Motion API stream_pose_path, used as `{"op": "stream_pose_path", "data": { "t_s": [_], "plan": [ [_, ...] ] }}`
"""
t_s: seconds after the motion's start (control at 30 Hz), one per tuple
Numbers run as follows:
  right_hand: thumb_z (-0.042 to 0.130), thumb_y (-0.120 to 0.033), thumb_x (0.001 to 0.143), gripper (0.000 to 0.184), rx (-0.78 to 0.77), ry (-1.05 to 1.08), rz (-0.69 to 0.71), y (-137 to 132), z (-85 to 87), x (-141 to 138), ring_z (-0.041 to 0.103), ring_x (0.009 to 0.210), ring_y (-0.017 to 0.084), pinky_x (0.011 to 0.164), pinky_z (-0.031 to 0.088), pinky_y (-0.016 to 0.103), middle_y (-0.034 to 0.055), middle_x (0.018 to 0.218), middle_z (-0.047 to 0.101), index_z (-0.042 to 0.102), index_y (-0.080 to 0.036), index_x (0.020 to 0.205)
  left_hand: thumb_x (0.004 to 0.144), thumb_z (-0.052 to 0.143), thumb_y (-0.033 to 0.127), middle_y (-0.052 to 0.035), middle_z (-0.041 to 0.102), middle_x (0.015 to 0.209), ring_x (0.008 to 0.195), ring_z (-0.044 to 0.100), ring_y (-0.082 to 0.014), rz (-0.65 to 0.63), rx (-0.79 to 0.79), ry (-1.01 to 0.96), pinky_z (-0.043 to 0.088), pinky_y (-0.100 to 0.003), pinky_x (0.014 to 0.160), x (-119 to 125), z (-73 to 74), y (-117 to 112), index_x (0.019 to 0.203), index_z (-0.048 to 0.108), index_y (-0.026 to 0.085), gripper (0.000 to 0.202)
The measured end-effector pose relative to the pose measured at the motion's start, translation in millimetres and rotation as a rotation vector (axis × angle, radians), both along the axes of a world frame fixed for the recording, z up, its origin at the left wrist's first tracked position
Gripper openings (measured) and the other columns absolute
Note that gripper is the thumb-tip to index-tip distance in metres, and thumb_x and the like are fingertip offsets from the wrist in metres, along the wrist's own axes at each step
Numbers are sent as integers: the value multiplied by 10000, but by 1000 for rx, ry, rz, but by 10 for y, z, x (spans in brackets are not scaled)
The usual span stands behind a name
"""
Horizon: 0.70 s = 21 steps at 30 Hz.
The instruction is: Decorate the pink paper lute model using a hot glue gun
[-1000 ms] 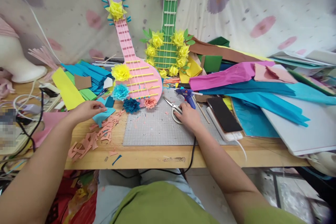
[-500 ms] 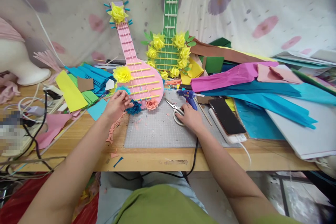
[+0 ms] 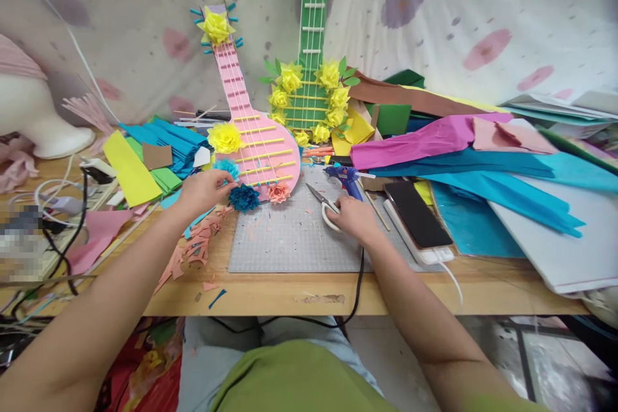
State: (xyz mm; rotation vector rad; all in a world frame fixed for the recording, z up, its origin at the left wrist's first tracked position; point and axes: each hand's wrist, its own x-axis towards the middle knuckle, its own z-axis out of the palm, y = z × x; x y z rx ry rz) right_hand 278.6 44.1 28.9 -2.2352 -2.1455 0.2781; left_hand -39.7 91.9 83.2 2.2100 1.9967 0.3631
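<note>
Table [image 3: 270,293] carries everything. Green paper guitar [image 3: 313,42] stands at the back, probably parked out of the way. Cutting mat [image 3: 284,241] lies front and centre, presumably to spare the wood. Pink paper guitar [image 3: 263,158] stands at the mat's far-left corner, neck leaning left; likely there for easy reach. Right hand [image 3: 356,219] is over the mat, closed round the handles of the scissors [image 3: 321,198], blades pointing forward-left, seemingly a ready hold. Left hand [image 3: 205,192]: fingertips drawn together beside the pink guitar's dark blue flower [image 3: 244,197]; can't tell if gripping anything. Phone [image 3: 418,214] lies right of the mat. Glue gun [image 3: 347,179] lies beyond the right hand, probably for quick pickup. Coral scraps [image 3: 203,238] heap left of the mat.

Counts: guitars 2, hands 2; mat, phone, glue gun, scissors 1 each. Pink guitar's flowers 5: yellow 2, light blue, dark blue, coral 1 each. Scraps overlap, uncountable.
</note>
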Motion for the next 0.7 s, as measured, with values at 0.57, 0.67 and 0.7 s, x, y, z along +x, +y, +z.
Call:
{"op": "stream_pose_path", "data": {
  "t_s": [0.57,0.67,0.7],
  "plan": [
    [602,-362,788,366,128,266,296,66,437,-256,604,839,189,688,392,247,67,955,648,470,-175,1074,892,363,197,19,567,594,529,618,-155,197,-326,-890,466,-259,492,490,-56,136,780,328,213,118],
    [631,-403,755,417,195,180,377,164,406,-374,587,932,217,756,407,271,101,1015,634,499,-149,1058,861,409,158,27,530,514,463,580,-149,249,-351,-960,477,-281,512,464,21,144,750,364,199,126],
    [626,-407,757,412,204,140,395,193,405,-404,583,959,229,775,409,281,114,1036,631,513,-141,1051,847,426,146,22,536,514,457,574,-143,253,-349,-994,473,-275,514,429,41,148,743,375,194,125]
  ]
}}
